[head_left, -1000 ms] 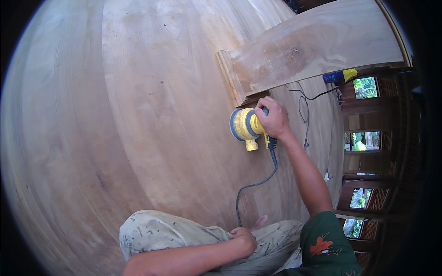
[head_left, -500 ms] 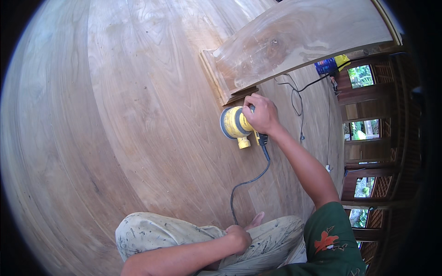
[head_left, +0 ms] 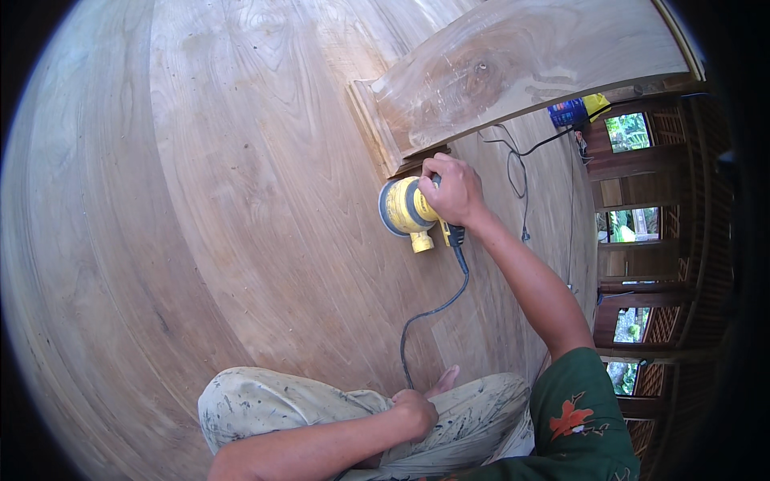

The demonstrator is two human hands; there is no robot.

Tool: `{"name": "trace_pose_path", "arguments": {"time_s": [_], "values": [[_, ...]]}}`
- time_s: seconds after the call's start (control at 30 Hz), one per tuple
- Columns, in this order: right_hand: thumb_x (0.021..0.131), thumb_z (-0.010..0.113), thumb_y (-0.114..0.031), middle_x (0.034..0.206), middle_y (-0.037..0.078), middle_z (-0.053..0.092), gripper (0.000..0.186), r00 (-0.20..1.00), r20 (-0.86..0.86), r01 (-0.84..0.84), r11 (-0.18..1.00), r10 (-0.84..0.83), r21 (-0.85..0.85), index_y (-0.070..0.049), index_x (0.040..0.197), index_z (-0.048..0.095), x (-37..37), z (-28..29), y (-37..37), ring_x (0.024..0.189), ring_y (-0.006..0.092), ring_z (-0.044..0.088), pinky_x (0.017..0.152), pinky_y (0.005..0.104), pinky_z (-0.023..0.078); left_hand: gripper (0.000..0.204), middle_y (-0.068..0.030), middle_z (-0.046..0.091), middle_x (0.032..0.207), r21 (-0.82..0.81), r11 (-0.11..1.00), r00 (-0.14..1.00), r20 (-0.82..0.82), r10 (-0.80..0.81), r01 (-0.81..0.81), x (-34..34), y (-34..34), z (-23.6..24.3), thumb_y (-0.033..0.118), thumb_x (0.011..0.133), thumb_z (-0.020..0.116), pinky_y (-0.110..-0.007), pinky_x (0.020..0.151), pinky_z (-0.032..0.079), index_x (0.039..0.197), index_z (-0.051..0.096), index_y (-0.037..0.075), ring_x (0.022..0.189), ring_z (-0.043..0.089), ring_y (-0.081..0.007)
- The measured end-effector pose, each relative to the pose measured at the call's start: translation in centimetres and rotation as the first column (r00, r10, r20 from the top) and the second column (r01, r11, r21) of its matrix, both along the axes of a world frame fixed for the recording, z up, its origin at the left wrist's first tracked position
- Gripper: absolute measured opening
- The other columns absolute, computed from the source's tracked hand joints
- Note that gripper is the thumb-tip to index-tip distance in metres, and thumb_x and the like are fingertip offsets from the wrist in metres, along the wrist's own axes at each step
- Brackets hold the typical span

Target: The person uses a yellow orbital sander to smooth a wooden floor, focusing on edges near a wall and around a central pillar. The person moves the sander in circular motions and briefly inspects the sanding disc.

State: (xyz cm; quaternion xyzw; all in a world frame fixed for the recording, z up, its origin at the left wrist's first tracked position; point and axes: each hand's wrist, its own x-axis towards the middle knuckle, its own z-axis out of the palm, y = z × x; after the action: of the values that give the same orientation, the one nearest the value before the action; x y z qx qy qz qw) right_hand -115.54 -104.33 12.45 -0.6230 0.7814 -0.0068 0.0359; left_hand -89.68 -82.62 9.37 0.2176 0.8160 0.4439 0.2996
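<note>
My right hand is wrapped round the top of a yellow and black random orbital sander. The sander's round grey pad is at the wooden planks, just below the corner of a moulded base on a wooden post or panel. A short yellow dust port sticks out from its side. From the handle a dark power cord curves down to my left hand. That hand is closed over the cord in my lap, its fingertips partly hidden.
My paint-spotted pale trousers and a bare foot lie at the bottom. Another black cable loops behind the panel, near a blue and yellow package. A dark wooden wall with windows runs down the right.
The sander and my right hand have shifted slightly up and left in the view, closer to the moulded base. My left hand keeps its place on the cord.
</note>
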Motion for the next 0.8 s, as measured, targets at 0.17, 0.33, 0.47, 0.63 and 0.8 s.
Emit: {"name": "trace_pose_path", "arguments": {"time_s": [0.17,0.33,0.47,0.63,0.8], "values": [[0.090,0.066,-0.025,0.098,0.019,0.073,0.022,1.000,-0.024,0.012,1.000,-0.012,0.011,-0.004,0.090,0.073,0.0,0.0,-0.2,0.096,0.0438,0.072,0.083,0.0560,0.057,0.030,-0.0104,0.084,0.118,-0.006,1.000,1.000,0.014,-0.022,0.022,-0.1,-0.2,0.1,0.023,0.089,0.080,-0.045,0.087,0.065,0.116,0.086,0.012,0.111,0.081,-0.0285],[0.090,0.066,-0.026,0.098,0.018,0.073,0.022,1.000,-0.013,0.014,1.000,-0.014,0.006,-0.005,0.090,0.073,-0.1,0.0,0.1,0.096,0.0437,0.072,0.083,0.0558,0.057,0.030,-0.0106,0.083,0.120,0.024,0.999,1.000,0.003,0.026,-0.027,0.3,-1.6,1.0,0.023,0.090,0.079,-0.045,0.088,0.064,0.117,0.086,0.013,0.112,0.081,-0.0282],[0.090,0.066,-0.026,0.098,0.018,0.073,0.022,1.000,-0.010,0.012,1.000,-0.012,0.007,-0.005,0.090,0.073,-0.2,0.1,0.1,0.096,0.0435,0.072,0.083,0.0557,0.058,0.031,-0.0102,0.083,0.120,0.038,0.999,1.000,0.008,0.027,-0.027,0.2,-2.1,1.3,0.023,0.090,0.079,-0.044,0.089,0.064,0.118,0.085,0.013,0.113,0.080,-0.0278],[0.090,0.066,-0.026,0.098,0.018,0.073,0.022,1.000,-0.016,0.019,1.000,-0.019,0.002,-0.006,0.090,0.073,-0.2,0.0,0.3,0.097,0.0430,0.072,0.083,0.0558,0.058,0.031,-0.0093,0.084,0.119,0.011,1.000,1.000,0.014,0.015,-0.015,0.1,-0.6,0.3,0.023,0.089,0.079,-0.044,0.089,0.064,0.117,0.085,0.013,0.113,0.080,-0.0274],[0.090,0.066,-0.027,0.098,0.018,0.073,0.022,0.999,-0.023,0.030,0.999,-0.030,0.010,-0.006,0.090,0.074,-0.6,-0.1,0.5,0.098,0.0428,0.072,0.085,0.0556,0.058,0.030,-0.0092,0.083,0.120,0.009,1.000,1.000,0.025,0.016,-0.016,0.0,0.4,-0.5,0.024,0.089,0.079,-0.044,0.090,0.064,0.117,0.085,0.013,0.113,0.080,-0.0273]]}}
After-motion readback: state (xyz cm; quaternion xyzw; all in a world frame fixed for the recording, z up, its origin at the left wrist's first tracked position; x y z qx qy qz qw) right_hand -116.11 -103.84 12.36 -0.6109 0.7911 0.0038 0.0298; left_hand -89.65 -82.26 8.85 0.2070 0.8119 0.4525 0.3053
